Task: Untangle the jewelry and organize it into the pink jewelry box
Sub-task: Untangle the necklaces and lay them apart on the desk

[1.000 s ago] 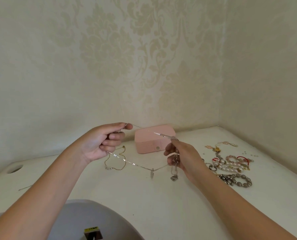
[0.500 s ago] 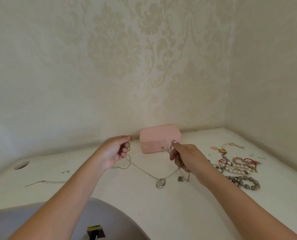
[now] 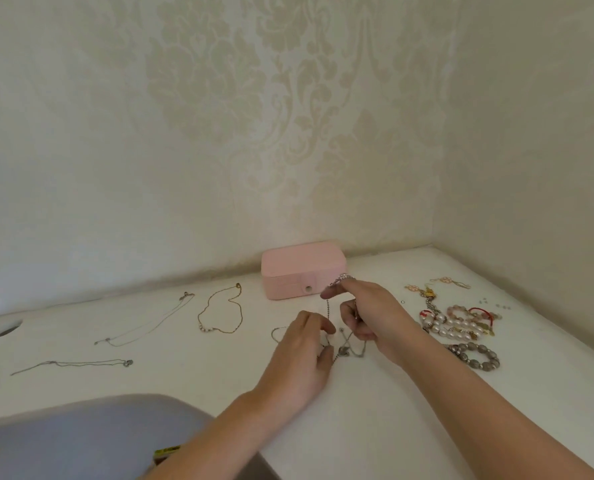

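both your hands have drawn together and dropped low in front of the box (image 3: 302, 271); half a second ago they were apart with a chain slung between them. your view has swung too, so more of the counter (image 3: 357, 427) left of the box shows.

now your left hand (image 3: 302, 355) pinches the tangle (image 3: 344, 351) where it touches the counter, and your right hand (image 3: 375, 313) grips its upper strand, raised just in front of the box.

done, by the look of it: a gold chain (image 3: 221, 313) and two silver chains (image 3: 146, 323) lie singly left of the box. left to do: this knot, the bead pile (image 3: 458, 323) right of the box, and all the packing, since the box sits closed.
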{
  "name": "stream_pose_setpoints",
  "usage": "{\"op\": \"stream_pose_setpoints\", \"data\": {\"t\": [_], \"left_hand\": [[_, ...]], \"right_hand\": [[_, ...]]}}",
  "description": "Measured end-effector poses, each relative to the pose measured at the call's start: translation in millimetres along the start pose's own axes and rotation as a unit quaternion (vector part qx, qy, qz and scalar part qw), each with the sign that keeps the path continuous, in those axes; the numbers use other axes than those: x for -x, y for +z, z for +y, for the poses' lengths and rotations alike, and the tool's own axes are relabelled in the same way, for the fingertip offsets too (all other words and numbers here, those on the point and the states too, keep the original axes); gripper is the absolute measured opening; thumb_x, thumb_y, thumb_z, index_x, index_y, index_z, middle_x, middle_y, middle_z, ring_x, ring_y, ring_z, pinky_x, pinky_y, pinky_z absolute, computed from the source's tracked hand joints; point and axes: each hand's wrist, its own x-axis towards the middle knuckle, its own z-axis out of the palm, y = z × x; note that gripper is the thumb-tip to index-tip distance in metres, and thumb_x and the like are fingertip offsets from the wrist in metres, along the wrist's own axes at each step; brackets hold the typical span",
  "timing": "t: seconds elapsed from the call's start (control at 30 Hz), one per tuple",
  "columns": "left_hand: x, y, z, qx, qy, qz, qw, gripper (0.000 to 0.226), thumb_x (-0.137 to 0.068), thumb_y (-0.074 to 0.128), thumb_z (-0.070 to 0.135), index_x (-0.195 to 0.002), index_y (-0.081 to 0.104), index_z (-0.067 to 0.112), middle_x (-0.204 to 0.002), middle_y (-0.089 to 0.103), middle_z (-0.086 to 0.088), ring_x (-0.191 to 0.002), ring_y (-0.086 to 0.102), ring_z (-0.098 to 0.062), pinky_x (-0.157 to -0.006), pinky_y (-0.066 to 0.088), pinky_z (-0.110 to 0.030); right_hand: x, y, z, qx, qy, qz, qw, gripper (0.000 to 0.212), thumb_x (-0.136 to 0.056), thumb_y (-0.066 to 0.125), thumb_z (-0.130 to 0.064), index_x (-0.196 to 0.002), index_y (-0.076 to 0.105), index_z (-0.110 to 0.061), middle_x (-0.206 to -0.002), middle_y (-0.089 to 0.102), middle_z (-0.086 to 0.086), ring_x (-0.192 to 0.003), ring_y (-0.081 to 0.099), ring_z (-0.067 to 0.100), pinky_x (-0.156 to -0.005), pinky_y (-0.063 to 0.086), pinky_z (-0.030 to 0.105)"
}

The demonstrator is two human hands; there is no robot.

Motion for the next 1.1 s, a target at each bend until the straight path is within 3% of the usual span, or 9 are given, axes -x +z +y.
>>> {"op": "stream_pose_setpoints", "data": {"t": [0.07, 0.13, 0.23, 0.4, 0.5, 0.63, 0.93, 1.03, 1.1], "left_hand": [[7.6, -3.1, -2.1, -0.003, 0.024, -0.032, 0.999, 0.039, -0.091, 0.042, 0.004, -0.128, 0.044, 0.015, -0.128, 0.044, 0.004, -0.103, 0.046, -0.007, -0.079, 0.03, -0.006], [11.8, -9.4, -6.6, -0.021, 0.025, -0.079, 0.996, 0.051, -0.093, 0.037, 0.004, -0.141, 0.033, 0.018, -0.143, 0.037, 0.005, -0.127, 0.038, -0.011, -0.098, 0.026, -0.011], [19.9, -21.8, -20.7, -0.082, 0.012, -0.134, 0.987, 0.052, -0.099, 0.029, 0.013, -0.149, 0.02, 0.026, -0.156, 0.015, 0.01, -0.144, 0.01, -0.007, -0.111, 0.0, -0.014], [33.2, -46.7, -52.2, -0.107, -0.02, -0.146, 0.983, 0.057, -0.098, 0.027, 0.008, -0.149, 0.016, 0.033, -0.158, 0.004, 0.013, -0.145, 0.0, -0.003, -0.111, -0.005, -0.012], [38.3, -59.1, -66.7, -0.099, -0.04, -0.149, 0.983, 0.059, -0.097, 0.028, 0.006, -0.148, 0.018, 0.035, -0.156, 0.005, 0.016, -0.144, 0.001, -0.002, -0.111, -0.002, -0.013], [38.2, -70.5, -80.4, -0.098, -0.043, -0.158, 0.982, 0.061, -0.096, 0.03, 0.003, -0.147, 0.02, 0.035, -0.154, 0.008, 0.019, -0.143, 0.004, 0.001, -0.111, 0.0, -0.012], [27.9, -81.9, -100.1, -0.104, -0.038, -0.157, 0.981, 0.063, -0.092, 0.032, -0.003, -0.144, 0.031, 0.033, -0.143, 0.012, 0.028, -0.136, 0.009, 0.009, -0.108, 0.002, -0.007], [25.1, -82.7, -102.4, -0.107, -0.027, -0.107, 0.988, 0.061, -0.088, 0.035, -0.007, -0.137, 0.047, 0.028, -0.144, 0.02, 0.024, -0.137, 0.02, 0.002, -0.106, 0.014, -0.007], [23.6, -83.1, -104.0, -0.114, -0.018, -0.063, 0.991, 0.057, -0.082, 0.039, -0.011, -0.123, 0.06, 0.023, -0.142, 0.03, 0.018, -0.131, 0.037, -0.009, -0.088, 0.025, 0.0]], "right_hand": [[-1.2, -1.9, 0.1, -0.019, 0.002, 0.001, 1.0, 0.034, -0.095, 0.037, -0.025, -0.097, 0.067, -0.009, -0.041, 0.042, 0.002, -0.03, 0.018, 0.011, -0.037, 0.016, 0.019], [-2.3, -5.1, 0.6, -0.044, 0.003, -0.001, 0.999, 0.038, -0.098, 0.036, -0.032, -0.1, 0.067, -0.011, -0.043, 0.046, 0.003, -0.031, 0.019, 0.011, -0.037, 0.016, 0.019], [-1.7, -11.6, -0.6, -0.062, 0.005, 0.007, 0.998, 0.041, -0.099, 0.033, -0.036, -0.102, 0.066, -0.011, -0.05, 0.056, 0.007, -0.031, 0.022, 0.011, -0.037, 0.017, 0.019], [-2.0, -14.6, -3.5, 0.008, 0.013, 0.068, 0.998, 0.03, -0.095, 0.04, -0.025, -0.094, 0.066, -0.009, -0.07, 0.069, 0.013, -0.03, 0.022, 0.01, -0.035, 0.016, 0.017], [-3.9, -23.2, -2.9, 0.097, -0.014, 0.103, 0.99, 0.026, -0.093, 0.047, -0.021, -0.09, 0.07, -0.008, -0.071, 0.068, 0.007, -0.03, 0.038, 0.002, -0.039, 0.027, 0.017], [-5.5, -39.7, -1.3, 0.311, -0.049, 0.154, 0.937, 0.019, -0.09, 0.053, -0.022, -0.089, 0.069, -0.013, -0.072, 0.064, 0.0, -0.063, 0.056, 0.014, -0.055, 0.039, 0.025], [5.8, -61.3, -18.4, 0.473, -0.028, 0.157, 0.867, 0.014, -0.082, 0.069, -0.029, -0.073, 0.066, -0.019, -0.076, 0.064, 0.0, -0.071, 0.059, 0.017, -0.051, 0.036, 0.022], [5.2, -60.9, -15.3, 0.501, -0.014, 0.131, 0.855, 0.019, -0.081, 0.071, -0.029, -0.078, 0.071, -0.011, -0.079, 0.07, 0.006, -0.071, 0.062, 0.021, -0.053, 0.04, 0.022], [5.1, -63.2, -15.2, 0.492, -0.036, 0.127, 0.861, 0.019, -0.08, 0.072, -0.031, -0.072, 0.069, -0.015, -0.078, 0.07, 0.005, -0.07, 0.061, 0.019, -0.053, 0.039, 0.022]]}}
